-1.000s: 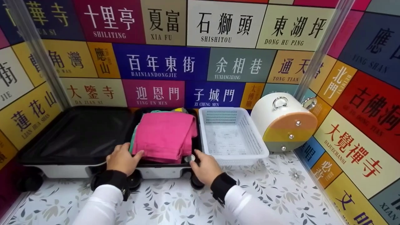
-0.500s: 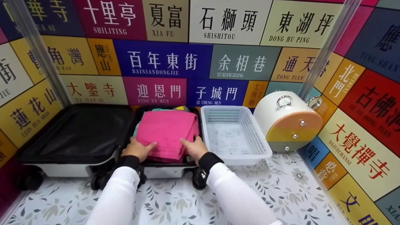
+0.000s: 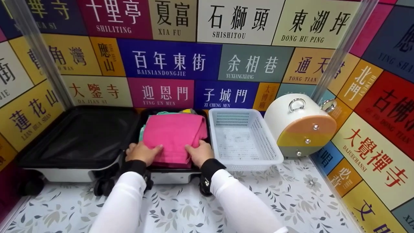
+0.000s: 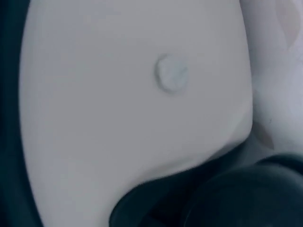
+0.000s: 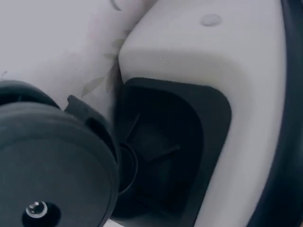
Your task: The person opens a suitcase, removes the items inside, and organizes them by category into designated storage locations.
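Observation:
A folded pink garment [image 3: 173,132] lies on top of green clothing [image 3: 141,133] in the right half of an open suitcase [image 3: 171,177]. My left hand [image 3: 141,154] grips the garment's near left side, thumb on its top and fingers beyond its left edge. At the near right corner, my right hand [image 3: 201,154] holds it too, with the thumb on the cloth and the fingers down its right side. The fingertips of both hands are hidden. In the left wrist view the white suitcase shell [image 4: 118,104] fills the frame; a black wheel [image 5: 52,165] shows in the right wrist view.
The suitcase's other half, covered by a black panel [image 3: 87,136], lies at the left. A white plastic basket [image 3: 245,167] stands close to the right, beside a round white case [image 3: 288,106] with a striped front. Sign-patterned walls [image 3: 168,63] stand close behind.
Both hands have moved inward from the suitcase's edges onto the pink garment's sides. Over the last half second they have shifted only slightly, and the view has tilted a little.

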The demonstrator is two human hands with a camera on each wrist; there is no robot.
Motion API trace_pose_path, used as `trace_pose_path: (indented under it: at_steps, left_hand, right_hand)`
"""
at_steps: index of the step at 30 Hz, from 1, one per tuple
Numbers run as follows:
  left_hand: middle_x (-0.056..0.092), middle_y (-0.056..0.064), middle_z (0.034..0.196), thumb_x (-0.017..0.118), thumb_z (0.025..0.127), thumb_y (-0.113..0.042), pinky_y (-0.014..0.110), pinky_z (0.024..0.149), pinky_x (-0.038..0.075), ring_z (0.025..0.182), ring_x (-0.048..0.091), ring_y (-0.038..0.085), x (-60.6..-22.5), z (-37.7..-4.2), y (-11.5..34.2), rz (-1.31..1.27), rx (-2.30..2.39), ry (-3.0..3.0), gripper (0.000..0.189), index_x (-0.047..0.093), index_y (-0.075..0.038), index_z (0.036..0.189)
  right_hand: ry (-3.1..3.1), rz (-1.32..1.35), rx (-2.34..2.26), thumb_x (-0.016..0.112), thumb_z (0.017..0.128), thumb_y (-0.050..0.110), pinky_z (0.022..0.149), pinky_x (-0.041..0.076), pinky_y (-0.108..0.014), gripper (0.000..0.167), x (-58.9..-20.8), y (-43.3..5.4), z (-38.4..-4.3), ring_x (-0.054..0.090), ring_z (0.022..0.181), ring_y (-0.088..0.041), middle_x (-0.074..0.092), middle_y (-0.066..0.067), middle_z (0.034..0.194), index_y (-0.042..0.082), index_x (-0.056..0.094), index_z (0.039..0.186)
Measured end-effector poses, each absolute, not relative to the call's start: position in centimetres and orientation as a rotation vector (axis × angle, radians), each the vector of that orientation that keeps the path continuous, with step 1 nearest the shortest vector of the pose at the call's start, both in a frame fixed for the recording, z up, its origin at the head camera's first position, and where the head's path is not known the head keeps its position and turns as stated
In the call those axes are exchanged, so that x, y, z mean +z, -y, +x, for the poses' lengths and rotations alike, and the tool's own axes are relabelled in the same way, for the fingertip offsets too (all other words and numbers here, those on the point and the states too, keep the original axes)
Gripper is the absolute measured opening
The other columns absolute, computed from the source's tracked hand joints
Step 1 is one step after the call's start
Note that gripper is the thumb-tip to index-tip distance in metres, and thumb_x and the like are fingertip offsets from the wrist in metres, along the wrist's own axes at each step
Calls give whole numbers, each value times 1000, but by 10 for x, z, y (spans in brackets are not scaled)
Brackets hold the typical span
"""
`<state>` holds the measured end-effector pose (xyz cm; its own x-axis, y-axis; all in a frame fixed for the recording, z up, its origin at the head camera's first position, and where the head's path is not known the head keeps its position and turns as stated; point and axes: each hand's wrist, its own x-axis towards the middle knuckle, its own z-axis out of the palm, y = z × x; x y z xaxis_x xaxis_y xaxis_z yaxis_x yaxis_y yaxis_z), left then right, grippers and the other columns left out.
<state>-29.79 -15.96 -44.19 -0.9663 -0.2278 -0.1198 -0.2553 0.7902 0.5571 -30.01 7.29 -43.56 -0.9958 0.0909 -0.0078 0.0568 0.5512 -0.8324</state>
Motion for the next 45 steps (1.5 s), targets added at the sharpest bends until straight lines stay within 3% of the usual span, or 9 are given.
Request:
trace_pose_path:
  at_steps: [7, 12, 19, 26, 31, 34, 38, 42, 45]
  left_hand:
    - [53, 37, 149, 56, 102, -58, 61, 117, 44, 138, 52, 54, -438, -297, 158, -300, 948, -2924, 85, 52, 14, 146]
    - [58, 37, 145, 55, 103, -58, 59, 115, 46, 134, 56, 52, -434, -297, 159, -263, 914, -2885, 80, 62, 14, 136]
    - [61, 36, 138, 57, 103, -53, 56, 114, 48, 128, 59, 48, -432, -297, 161, -243, 1014, -2860, 73, 65, 15, 129]
    - [61, 35, 140, 65, 96, -50, 49, 115, 48, 122, 62, 38, -432, -295, 159, -274, 1307, -2753, 79, 58, 17, 137]
    - [56, 35, 148, 55, 102, -52, 48, 121, 43, 132, 57, 39, -430, -294, 159, -309, 1393, -2640, 83, 49, 16, 148]
    - [63, 31, 135, 62, 100, -44, 46, 113, 48, 119, 62, 35, -430, -295, 158, -293, 1442, -2624, 72, 55, 15, 141]
    - [67, 27, 126, 68, 95, -35, 41, 102, 53, 107, 63, 29, -429, -294, 154, -321, 1538, -2622, 66, 57, 15, 136]
    - [68, 25, 122, 70, 90, -29, 32, 90, 54, 100, 62, 26, -428, -292, 151, -398, 1635, -2615, 62, 61, 16, 132]
    - [69, 13, 96, 70, 89, -25, 25, 73, 53, 81, 62, 18, -428, -292, 149, -425, 1768, -2522, 50, 65, 12, 122]
  right_hand:
    - [2643, -184, 1680, 77, 95, 35, 82, 63, -39, 70, -435, -72, -302, 73, 104, -32, 69, -22, 138, -2, 56, 150]
    - [2515, -180, 1997, 78, 95, 29, 112, 53, -46, 83, -437, -72, -303, 60, 135, -38, 53, -26, 156, -3, 39, 161]
    - [2479, -117, 2057, 79, 95, 26, 105, 56, -42, 64, -438, -71, -305, 67, 117, -30, 68, -20, 134, -2, 54, 148]
    - [2284, -298, 2230, 79, 95, 27, 108, 55, -41, 85, -440, -76, -308, 65, 119, -32, 59, -27, 144, -11, 37, 158]
    - [2290, -307, 2193, 78, 92, 19, 74, 60, -30, 66, -436, -74, -303, 66, 80, -20, 68, -17, 116, -5, 51, 147]
    - [2347, -344, 2141, 79, 89, 19, 62, 55, -25, 49, -431, -70, -296, 59, 67, -12, 67, -8, 96, -6, 61, 127]
    - [2308, -428, 2271, 80, 91, 20, 65, 59, -27, 32, -422, -66, -288, 65, 65, -13, 66, -1, 78, -3, 66, 108]
    - [2115, -481, 2542, 79, 94, 19, 74, 65, -34, 29, -420, -66, -288, 75, 73, -18, 74, -3, 80, -2, 65, 108]
    - [2052, -465, 2641, 78, 96, 20, 78, 66, -36, 30, -421, -66, -289, 79, 80, -20, 78, -8, 92, -3, 66, 111]
